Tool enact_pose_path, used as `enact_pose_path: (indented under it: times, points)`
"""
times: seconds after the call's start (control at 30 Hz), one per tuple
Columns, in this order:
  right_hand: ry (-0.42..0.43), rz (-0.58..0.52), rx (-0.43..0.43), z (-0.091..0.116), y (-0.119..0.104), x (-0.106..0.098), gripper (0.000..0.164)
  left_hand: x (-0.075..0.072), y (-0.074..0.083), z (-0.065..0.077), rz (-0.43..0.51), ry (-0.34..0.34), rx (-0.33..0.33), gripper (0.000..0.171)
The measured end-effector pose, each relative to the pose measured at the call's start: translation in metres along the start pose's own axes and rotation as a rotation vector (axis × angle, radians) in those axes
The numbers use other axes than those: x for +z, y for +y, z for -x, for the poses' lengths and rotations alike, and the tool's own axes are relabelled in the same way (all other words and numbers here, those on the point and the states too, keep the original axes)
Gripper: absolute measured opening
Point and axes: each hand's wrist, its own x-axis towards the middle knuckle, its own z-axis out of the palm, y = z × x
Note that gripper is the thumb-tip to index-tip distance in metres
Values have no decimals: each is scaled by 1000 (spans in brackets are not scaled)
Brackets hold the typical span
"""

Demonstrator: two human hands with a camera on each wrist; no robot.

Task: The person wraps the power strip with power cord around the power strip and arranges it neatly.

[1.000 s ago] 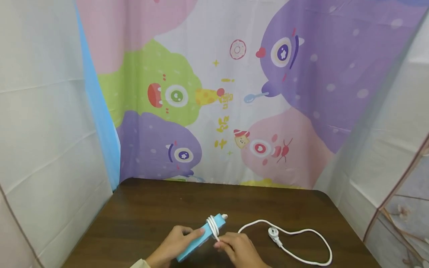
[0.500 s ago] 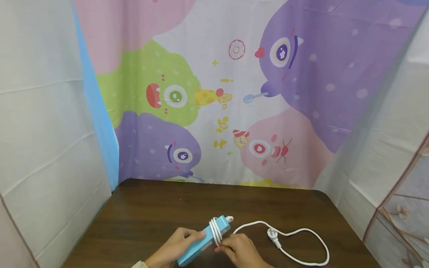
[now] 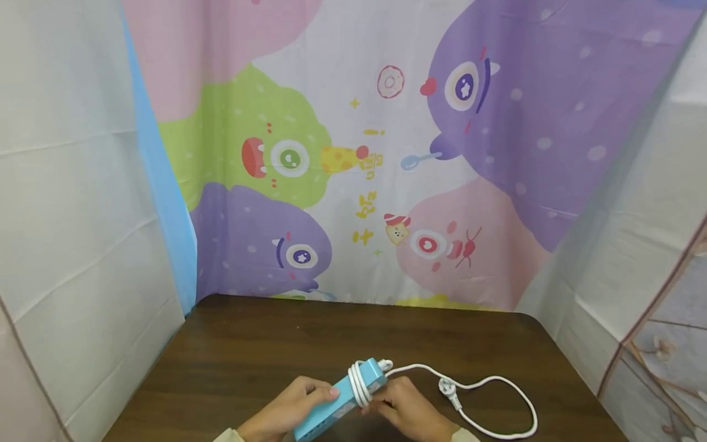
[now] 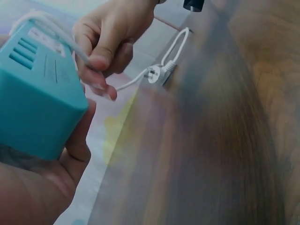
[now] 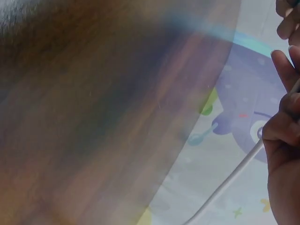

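Note:
My left hand (image 3: 289,406) grips a light blue power strip (image 3: 345,393), thumb on top, holding it slanted over the table. White power cord (image 3: 359,384) is wound in several turns round the strip's far part. Just right of the strip, my right hand (image 3: 411,410) pinches the cord close to these turns; the left wrist view shows it running between thumb and fingers. From there the loose cord (image 5: 225,183) leads away beneath the right hand in the right wrist view. Its white plug (image 3: 447,388) lies on the table to the right, inside a wide cord loop.
The dark brown wooden table (image 3: 248,344) reaches back to a curtain (image 3: 342,80) printed with cartoon monsters. Pale fabric walls (image 3: 72,184) stand at both sides. A small black object (image 4: 193,4) shows at the top of the left wrist view.
The strip has tilted and shifted slightly right, showing more of its side face. My right hand has moved a little right and under the strip's edge; the loose cord loop has drawn slightly leftward.

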Motion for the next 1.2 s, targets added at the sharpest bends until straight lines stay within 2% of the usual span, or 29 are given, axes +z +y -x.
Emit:
enact_pose_path:
  times: [0.1, 0.23, 0.47, 0.53, 0.63, 0.7, 0.77, 0.9, 0.97, 1.07, 1.13, 1.2]
  points:
    - [-16, 72, -8, 1, 1, -1, 15, -3, -2, 3, -14, -49, 17, 36]
    - [-72, 106, 11, 4, 1, -2, 15, -7, -6, 4, -58, -126, 52, 35]
    - [-66, -31, 10, 18, 0, -13, 12, 3, -12, -5, -71, -274, 119, 39]
    - [-86, -24, 4, 16, 0, -13, 16, 2, -11, -6, -110, -287, 140, 36]
    - [-159, -27, 15, 11, 0, -10, 9, -1, -9, -3, -195, -294, 158, 30]
    - [-198, 10, -4, 9, 0, -8, 4, -2, -8, -1, -284, -302, 194, 25]
    - [-215, 103, -46, 8, 1, -5, 6, -1, -7, -1, -365, -309, 216, 21]
    - [-166, 444, -126, 8, 3, 1, 5, 6, -8, -4, -654, -288, 305, 23]
    - [-147, 562, -118, 7, 2, 4, 13, 11, -9, -6, -828, -263, 343, 25]
    - [-121, 644, -76, 5, -1, 7, 23, 17, -11, -9, -1070, -206, 378, 27]
    - [-105, 676, -40, 4, -4, 9, 26, 20, -13, -10, -1161, -166, 376, 24]
    - [-93, 708, 1, 3, -8, 11, 27, 21, -15, -11, -1205, -135, 341, 22]
